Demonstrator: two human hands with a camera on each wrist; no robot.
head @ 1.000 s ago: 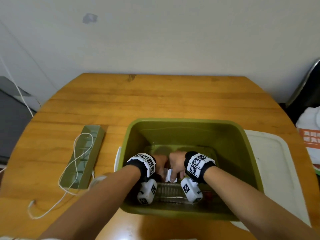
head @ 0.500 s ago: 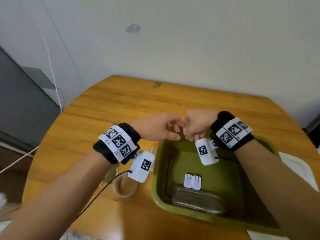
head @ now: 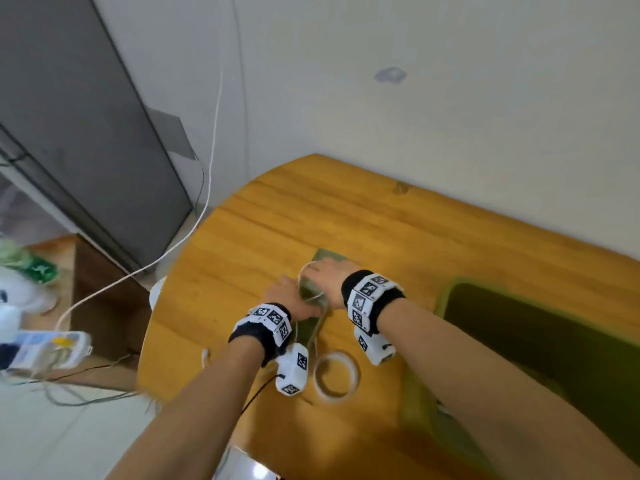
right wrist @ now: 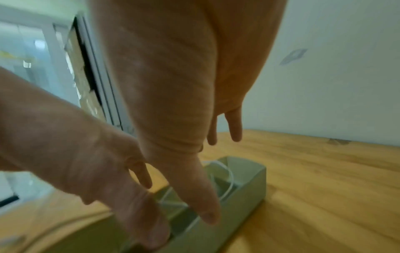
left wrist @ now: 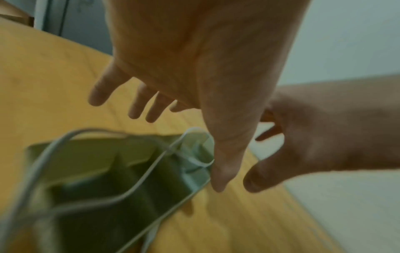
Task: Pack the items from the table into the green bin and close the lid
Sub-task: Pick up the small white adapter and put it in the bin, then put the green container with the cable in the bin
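Note:
A narrow green tray with a white cable looped in it lies on the wooden table, left of the green bin. Both hands are over the tray. My left hand has its fingers spread, and its thumb touches the tray's long edge beside the cable. My right hand hangs over the far end with straight fingers, its thumb pointing down into the tray next to the cable. Neither hand grips anything. A tape roll lies nearer to me.
The table's rounded left edge is close to the tray. Beyond it stand a grey cabinet, a low wooden stand and a white cord hanging down the wall. The bin's inside is blurred.
Both hands came up out of the green bin and moved left to the narrow tray with the cable. My head has turned left, so the bin now sits at the right edge.

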